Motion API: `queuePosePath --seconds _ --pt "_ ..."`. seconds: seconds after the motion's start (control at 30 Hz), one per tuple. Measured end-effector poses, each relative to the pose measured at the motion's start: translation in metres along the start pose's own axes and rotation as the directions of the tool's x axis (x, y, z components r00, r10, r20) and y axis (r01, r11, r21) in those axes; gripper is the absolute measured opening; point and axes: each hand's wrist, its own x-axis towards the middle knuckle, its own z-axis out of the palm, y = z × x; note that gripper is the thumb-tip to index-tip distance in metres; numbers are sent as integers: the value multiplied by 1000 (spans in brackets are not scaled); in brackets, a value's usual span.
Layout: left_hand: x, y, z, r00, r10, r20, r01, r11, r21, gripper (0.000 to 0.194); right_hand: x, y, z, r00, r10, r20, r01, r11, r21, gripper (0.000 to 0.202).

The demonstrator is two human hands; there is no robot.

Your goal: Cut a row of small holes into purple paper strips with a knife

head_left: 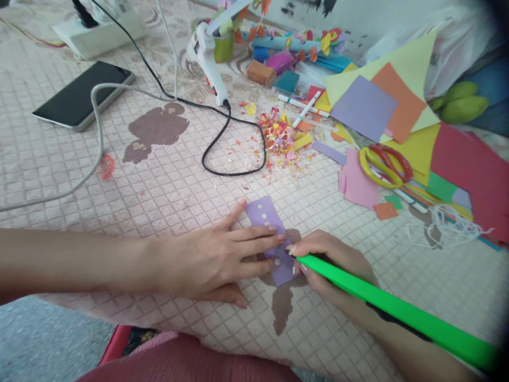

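Note:
A narrow strip of purple paper (282,272) lies on the patterned tablecloth, with a few small white marks or holes near its upper end. My left hand (217,257) is spread flat, its fingertips pressing on the strip. My right hand (338,260) grips a long green utility knife (358,289) close to its front end. The knife slants down to the left, and its dark tip meets the paper beside my left fingertips. Exactly what the tip does to the paper is too small to make out.
Paper scraps (278,132) lie beyond the strip, near a white glue gun (210,63) and its black cord. Yellow-and-red-handled scissors (382,167), coloured paper sheets (469,175) and white string (449,225) are to the right. A phone (83,95) and power strip (99,34) sit left.

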Motion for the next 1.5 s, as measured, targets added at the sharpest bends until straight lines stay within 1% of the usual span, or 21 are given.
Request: queuePosePath --seconds 0.13,0.27,0.37,0.47,0.67,0.77,0.8,0.93,1.13,1.37,1.5 --pt "0 1 0 1000 -5 -23 5 1000 15 56 2 0 -2 1000 -24 0 24 1000 -4 25" --pt "0 5 1 998 -22 -54 24 999 34 60 4 -1 -4 999 -44 23 45 999 -10 23" --pt "0 8 1 998 -34 -43 37 997 71 63 3 -2 -3 999 -42 14 43 999 -11 24" --pt "0 5 2 999 -36 -17 37 998 59 64 4 -3 -2 999 -39 1 39 999 -26 23" --pt "0 -4 0 999 35 -7 -35 999 9 61 6 -7 -4 998 -67 18 68 995 -80 24" --pt "1 -4 0 1000 -1 2 1 1000 5 57 5 -7 -4 998 -59 19 60 995 -80 24" --pt "1 -3 1 1000 -2 -10 2 1000 5 58 5 -6 -3 999 -49 11 50 996 -75 23" --pt "2 1 3 1000 -7 -1 7 999 36 69 3 -5 -2 1000 -19 2 19 998 -55 24" --pt "3 7 1 999 -53 5 52 994 95 72 3 -3 -1 999 -47 -10 46 997 -64 24" --pt "3 10 1 998 -61 -13 62 992 112 71 5 -4 -4 998 -63 9 64 996 -69 25" --pt "1 9 3 998 -55 -20 57 992 110 74 6 -5 -4 997 -73 9 73 994 -77 22"
